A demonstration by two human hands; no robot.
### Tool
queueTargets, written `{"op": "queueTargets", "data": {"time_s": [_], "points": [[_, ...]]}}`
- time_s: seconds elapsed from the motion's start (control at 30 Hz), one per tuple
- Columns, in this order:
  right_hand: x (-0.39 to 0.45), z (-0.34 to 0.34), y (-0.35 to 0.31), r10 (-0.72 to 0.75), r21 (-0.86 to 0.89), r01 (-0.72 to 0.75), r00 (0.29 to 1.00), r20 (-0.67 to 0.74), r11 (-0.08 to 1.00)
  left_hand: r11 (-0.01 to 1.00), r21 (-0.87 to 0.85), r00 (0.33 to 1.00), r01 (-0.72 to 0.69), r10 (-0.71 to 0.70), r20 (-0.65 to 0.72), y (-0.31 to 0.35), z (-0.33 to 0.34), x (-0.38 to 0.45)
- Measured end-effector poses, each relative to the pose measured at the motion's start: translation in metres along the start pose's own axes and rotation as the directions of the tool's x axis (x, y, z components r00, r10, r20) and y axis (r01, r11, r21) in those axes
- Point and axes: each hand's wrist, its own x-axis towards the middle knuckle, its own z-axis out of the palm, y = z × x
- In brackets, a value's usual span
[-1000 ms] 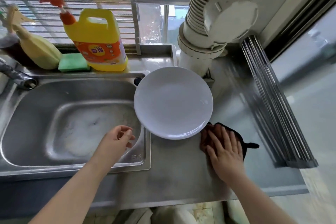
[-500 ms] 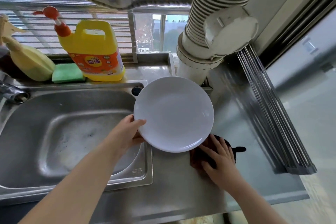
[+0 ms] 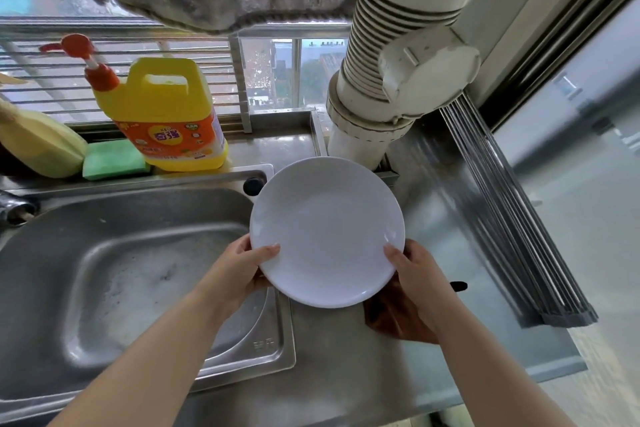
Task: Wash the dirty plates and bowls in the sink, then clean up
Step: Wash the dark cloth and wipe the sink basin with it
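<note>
both hands hold the white plate [image 3: 327, 230] over the counter's [image 3: 346, 357] left edge, just right of the sink [image 3: 114, 274]. the left hand [image 3: 239, 274] pinches its left rim and the right hand [image 3: 417, 282] its right rim, thumbs on top. the brown cloth [image 3: 391, 321] lies on the counter under the right hand, so that hand is nearer for wiping.
</note>
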Motion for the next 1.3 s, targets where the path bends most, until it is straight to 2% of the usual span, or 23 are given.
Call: {"op": "queueTargets", "data": {"time_s": [0.37,0.77,0.97,1.1,1.23,1.27,1.3], "points": [[-0.014,-0.006,-0.007,-0.101,0.090,0.107,0.993,-0.063,0.990,0.989,-0.017,0.988,-0.147,0.146,-0.052,0.010,0.010,-0.010],[-0.033,0.006,-0.011,-0.137,0.144,0.139,0.990,-0.027,0.980,0.989,-0.053,0.986,-0.139,0.134,-0.096,0.002,-0.002,-0.031],[-0.045,0.012,-0.009,-0.159,0.117,0.159,0.987,-0.012,0.980,0.983,-0.155,0.995,-0.095,0.088,-0.054,-0.003,-0.011,-0.040],[-0.050,0.013,-0.010,-0.184,0.079,0.183,0.983,-0.005,0.980,0.984,-0.165,0.998,-0.067,0.065,-0.018,-0.006,-0.011,-0.045],[-0.049,0.013,0.000,-0.177,0.115,0.166,0.979,0.098,0.979,0.971,-0.217,0.994,-0.104,0.091,-0.067,-0.011,-0.014,-0.044],[-0.046,0.011,0.010,-0.195,0.079,0.190,0.979,0.056,0.979,0.969,-0.218,0.992,-0.116,0.100,-0.080,-0.012,-0.015,-0.045],[-0.042,0.007,0.022,-0.212,-0.029,0.211,0.977,-0.030,0.977,0.968,-0.216,0.990,-0.126,0.109,-0.090,-0.013,-0.016,-0.046]]}}
